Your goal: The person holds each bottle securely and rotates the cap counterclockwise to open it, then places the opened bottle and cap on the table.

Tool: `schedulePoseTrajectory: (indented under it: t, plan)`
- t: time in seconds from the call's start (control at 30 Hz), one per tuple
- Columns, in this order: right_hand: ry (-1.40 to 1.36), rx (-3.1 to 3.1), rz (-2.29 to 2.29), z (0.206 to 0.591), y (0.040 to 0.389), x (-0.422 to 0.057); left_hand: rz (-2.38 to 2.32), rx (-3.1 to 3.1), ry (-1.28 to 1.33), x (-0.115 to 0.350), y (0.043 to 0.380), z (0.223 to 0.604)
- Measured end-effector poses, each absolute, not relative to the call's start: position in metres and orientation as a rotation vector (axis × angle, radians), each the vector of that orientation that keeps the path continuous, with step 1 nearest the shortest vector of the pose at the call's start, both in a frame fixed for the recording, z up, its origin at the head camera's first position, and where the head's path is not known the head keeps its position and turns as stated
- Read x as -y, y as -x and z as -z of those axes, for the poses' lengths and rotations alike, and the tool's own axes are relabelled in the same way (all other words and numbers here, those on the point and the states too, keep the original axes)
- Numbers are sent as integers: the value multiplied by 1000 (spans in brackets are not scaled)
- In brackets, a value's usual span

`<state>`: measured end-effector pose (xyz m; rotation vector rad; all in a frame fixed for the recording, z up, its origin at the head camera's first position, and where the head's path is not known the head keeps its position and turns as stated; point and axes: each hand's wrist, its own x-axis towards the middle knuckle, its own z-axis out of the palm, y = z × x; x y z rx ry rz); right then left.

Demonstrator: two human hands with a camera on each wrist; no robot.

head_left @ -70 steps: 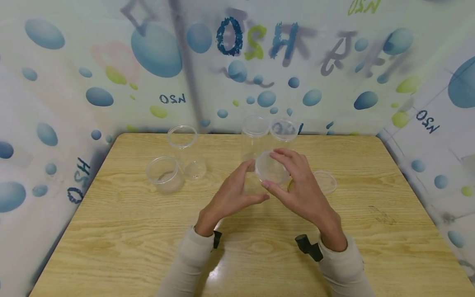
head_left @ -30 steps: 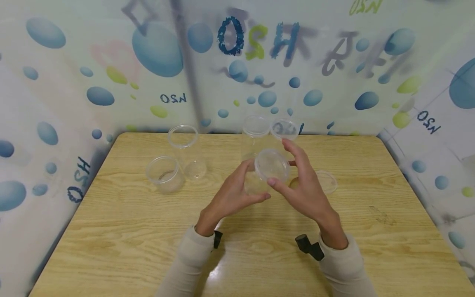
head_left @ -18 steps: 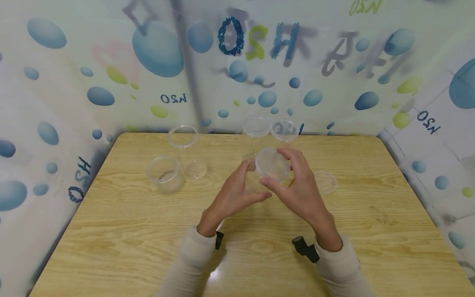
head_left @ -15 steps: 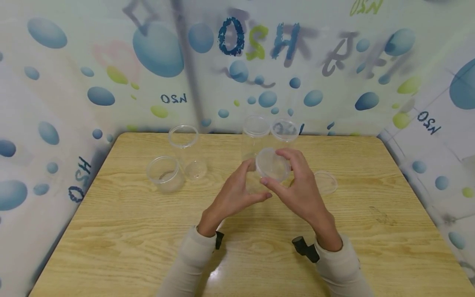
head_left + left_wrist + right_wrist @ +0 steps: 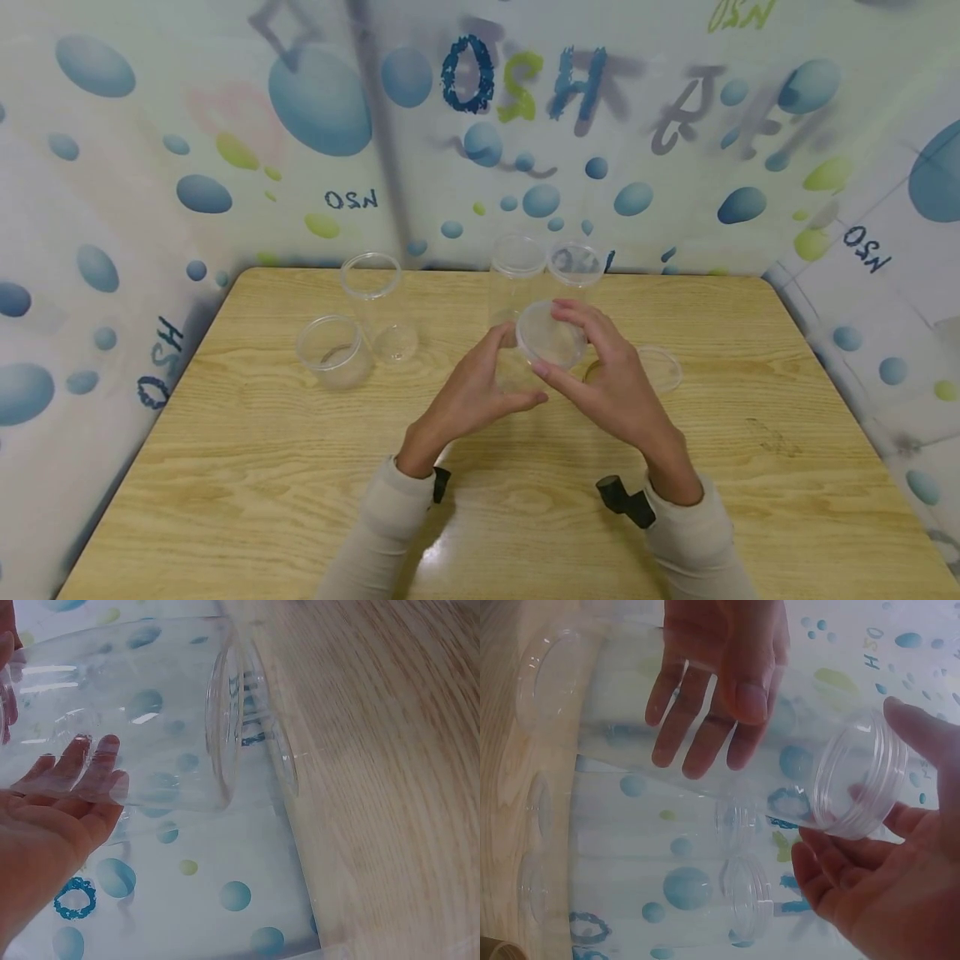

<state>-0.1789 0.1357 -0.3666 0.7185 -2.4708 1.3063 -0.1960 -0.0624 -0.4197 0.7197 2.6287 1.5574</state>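
A clear plastic jar [image 5: 172, 697] is held tilted above the table, its lidded end towards me in the head view. My left hand [image 5: 468, 383] holds the jar round its body, thumb on the near side and fingers on the other, as the right wrist view shows. With thumb and fingers, my right hand [image 5: 618, 379] grips the rim of the whitish, see-through lid [image 5: 551, 337] on the jar's end. In the right wrist view this ridged lid [image 5: 862, 772] sits between thumb and fingers. The jar's far end is hidden from the head view by the hands and lid.
Behind the hands stand two tall clear jars, one [image 5: 517, 257] beside another [image 5: 575, 265]. On the left are a tall open jar [image 5: 371, 279] and a shorter tub [image 5: 333, 350]. A clear ring-like lid [image 5: 660, 369] lies right. A brown round object [image 5: 592, 372] is mostly hidden.
My right fingers came away from the lid's edge about a second ago, then took hold of it again. Since then the right hand has turned slightly on the lid. The left hand keeps its place.
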Motion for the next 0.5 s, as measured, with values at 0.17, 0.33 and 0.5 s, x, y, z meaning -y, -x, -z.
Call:
schedulePoseTrajectory:
  t: [0.17,0.33,0.5]
  plan:
    - [-788,2491,-1328,365,179,-142,-1562,-2601,-736,63,196,421]
    - [-856,2495,-1377,365,180,-146,-1580,-2560,-774,63,197,422]
    - [-881,2505,-1442,365,180,-148,-1593,-2537,-772,63,197,422]
